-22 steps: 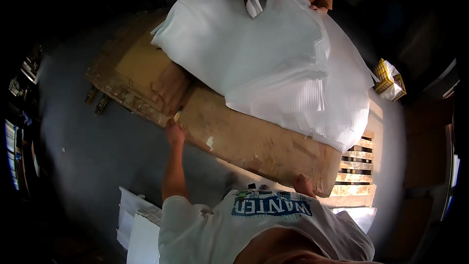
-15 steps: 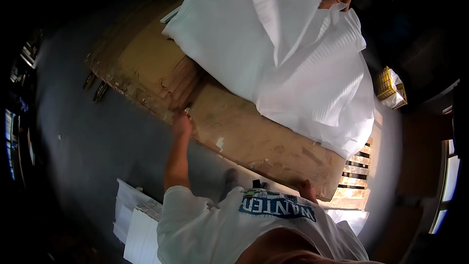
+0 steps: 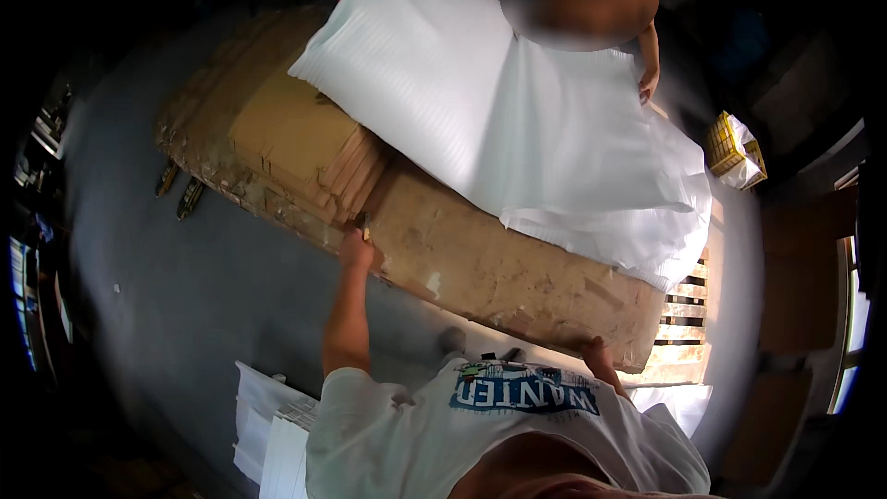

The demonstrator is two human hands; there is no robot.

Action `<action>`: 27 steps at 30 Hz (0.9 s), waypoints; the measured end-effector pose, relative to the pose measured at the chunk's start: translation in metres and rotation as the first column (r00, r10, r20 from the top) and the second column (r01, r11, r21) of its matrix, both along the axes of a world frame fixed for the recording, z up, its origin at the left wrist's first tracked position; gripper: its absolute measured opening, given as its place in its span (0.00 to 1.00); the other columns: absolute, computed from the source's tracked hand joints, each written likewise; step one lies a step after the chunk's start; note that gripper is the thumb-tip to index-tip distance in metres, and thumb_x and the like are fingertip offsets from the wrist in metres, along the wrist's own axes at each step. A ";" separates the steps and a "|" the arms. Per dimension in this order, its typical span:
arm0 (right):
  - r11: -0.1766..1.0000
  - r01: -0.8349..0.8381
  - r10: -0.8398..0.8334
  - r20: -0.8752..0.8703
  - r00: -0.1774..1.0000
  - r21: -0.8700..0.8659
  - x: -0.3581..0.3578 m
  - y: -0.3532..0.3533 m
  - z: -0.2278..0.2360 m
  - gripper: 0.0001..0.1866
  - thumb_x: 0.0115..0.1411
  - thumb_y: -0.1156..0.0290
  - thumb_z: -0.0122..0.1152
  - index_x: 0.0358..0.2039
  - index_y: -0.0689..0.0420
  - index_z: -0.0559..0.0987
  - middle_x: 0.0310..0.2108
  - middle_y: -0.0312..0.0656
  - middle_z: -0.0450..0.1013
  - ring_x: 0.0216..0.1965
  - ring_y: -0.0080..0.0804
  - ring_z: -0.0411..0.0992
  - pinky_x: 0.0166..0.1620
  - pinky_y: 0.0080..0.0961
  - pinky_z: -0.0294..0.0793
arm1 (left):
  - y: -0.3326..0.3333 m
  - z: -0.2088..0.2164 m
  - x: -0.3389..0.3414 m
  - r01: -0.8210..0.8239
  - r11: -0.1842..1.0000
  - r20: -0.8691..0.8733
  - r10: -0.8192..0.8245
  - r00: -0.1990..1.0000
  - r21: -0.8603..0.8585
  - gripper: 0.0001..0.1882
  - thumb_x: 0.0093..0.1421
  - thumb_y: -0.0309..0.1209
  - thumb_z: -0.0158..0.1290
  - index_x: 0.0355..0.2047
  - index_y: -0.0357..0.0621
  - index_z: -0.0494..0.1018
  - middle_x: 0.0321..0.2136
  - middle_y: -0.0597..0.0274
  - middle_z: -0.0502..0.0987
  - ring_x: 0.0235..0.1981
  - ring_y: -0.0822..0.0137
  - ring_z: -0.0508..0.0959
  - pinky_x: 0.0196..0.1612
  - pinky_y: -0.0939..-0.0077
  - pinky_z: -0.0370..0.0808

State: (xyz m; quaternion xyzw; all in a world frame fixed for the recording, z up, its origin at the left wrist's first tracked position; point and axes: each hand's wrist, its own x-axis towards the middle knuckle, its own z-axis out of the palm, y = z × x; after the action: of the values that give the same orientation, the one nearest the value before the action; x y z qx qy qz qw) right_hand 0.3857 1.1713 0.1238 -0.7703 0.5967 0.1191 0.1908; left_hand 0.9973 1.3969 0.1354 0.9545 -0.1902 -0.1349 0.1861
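Observation:
A white ribbed foam sheet (image 3: 416, 83) lies spread over the far side of a large brown cardboard-covered surface (image 3: 443, 240). My left hand (image 3: 355, 249) is closed at the near edge of that surface, beside a stack of cardboard sheets (image 3: 296, 143). A small yellow piece with a dark tip (image 3: 367, 234) pokes out of its fingers, too small to name. Farther right, my right hand (image 3: 596, 349) touches the near edge of the cardboard; its fingers are too small and shaded to read. Neither of my hands touches the foam sheet.
Across the surface another person leans over, a hand (image 3: 648, 88) at the sheet's far edge. A wooden pallet (image 3: 682, 319) shows beneath the right end. A yellow crate (image 3: 735, 150) stands at the right. White boards (image 3: 282, 448) are at my lower left.
The raised, billowing part of the foam sheet has come down and lies flatter. The other person's arm and hand have come into view at its far edge. My hands stay near the same places.

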 end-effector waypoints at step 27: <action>0.888 0.007 -0.449 0.863 0.233 0.460 -0.023 0.098 0.065 0.17 0.63 0.57 0.55 0.35 0.59 0.80 0.24 0.36 0.76 0.28 0.24 0.73 0.32 0.25 0.74 | -0.098 0.065 -0.462 0.345 0.845 -0.857 -0.485 0.172 -0.409 0.13 0.66 0.36 0.53 0.34 0.37 0.78 0.26 0.63 0.79 0.24 0.76 0.75 0.30 0.82 0.72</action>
State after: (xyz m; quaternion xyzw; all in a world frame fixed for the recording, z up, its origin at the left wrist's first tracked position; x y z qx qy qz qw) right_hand 0.3627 1.2695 0.1885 -0.5354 0.4342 -0.2909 0.6635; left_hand 0.5353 1.2990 0.2008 0.5869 -0.3044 -0.6986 0.2736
